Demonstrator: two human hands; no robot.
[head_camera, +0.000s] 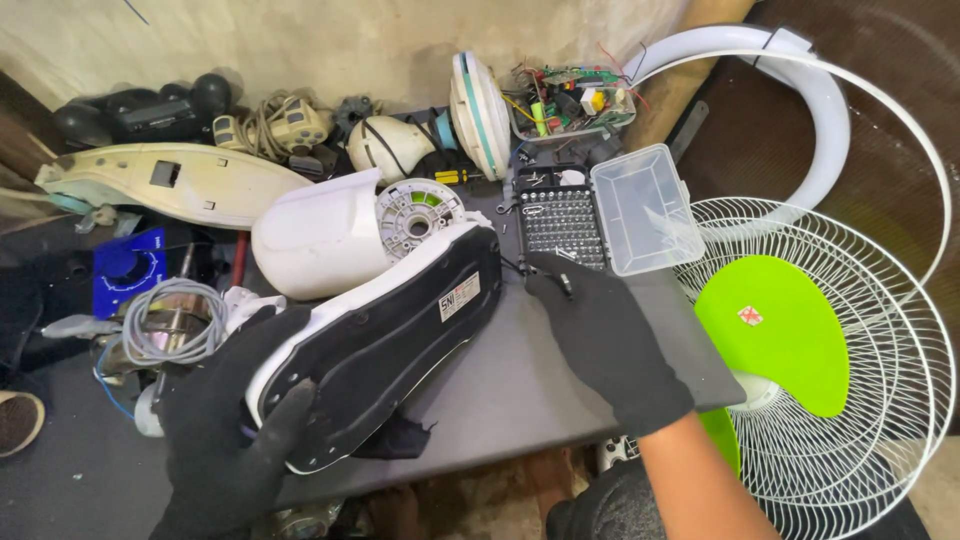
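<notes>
The left hand (225, 440), in a black knit glove, is wrapped around the near end of the long black-and-white plastic fan housing (375, 335), thumb on the dark underside and fingers (285, 415) curled round the white edge, so the housing rests tilted on the grey bench (520, 385) with its far end against the round white motor cover (318, 245). The right hand (600, 335), also gloved in black, is pinched shut on a small dark screwdriver bit (566, 284), held just at the near edge of the black bit set tray (560, 222), whose clear plastic lid (645, 208) lies open beside it. To do this well, the left grip looks best kept firm and low so the housing cannot rock, and the bit wants holding near its tip between thumb and forefinger, since the thick gloves dull the feel and a small part could easily drop among the clutter. Keeping the housing clear of the white wire fan guard (860, 380) and the green fan blade (775, 335) at the right would likely avoid snagging.
</notes>
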